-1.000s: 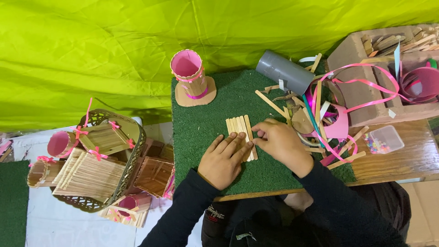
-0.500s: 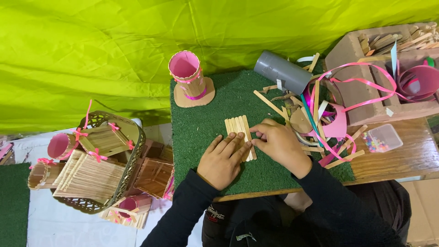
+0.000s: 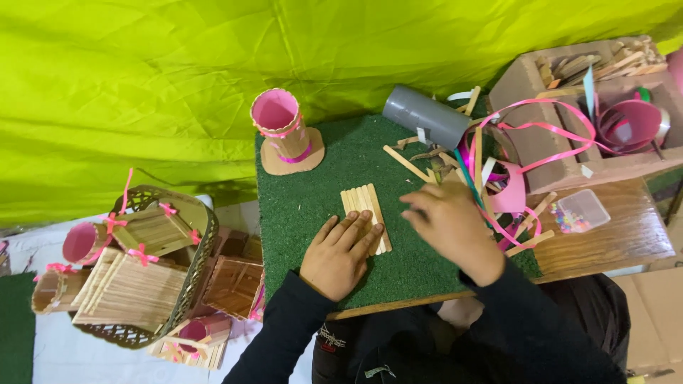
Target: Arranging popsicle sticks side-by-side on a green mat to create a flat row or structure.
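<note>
On the green mat, my left hand is pressing flat, fingers open, on the stick panel; my right hand is hovering open, holding nothing.

Green mat on a table, row of wooden sticks at its centre, left hand flat on the sticks, right hand blurred just right of them, pink-lined stick cup beyond
</note>
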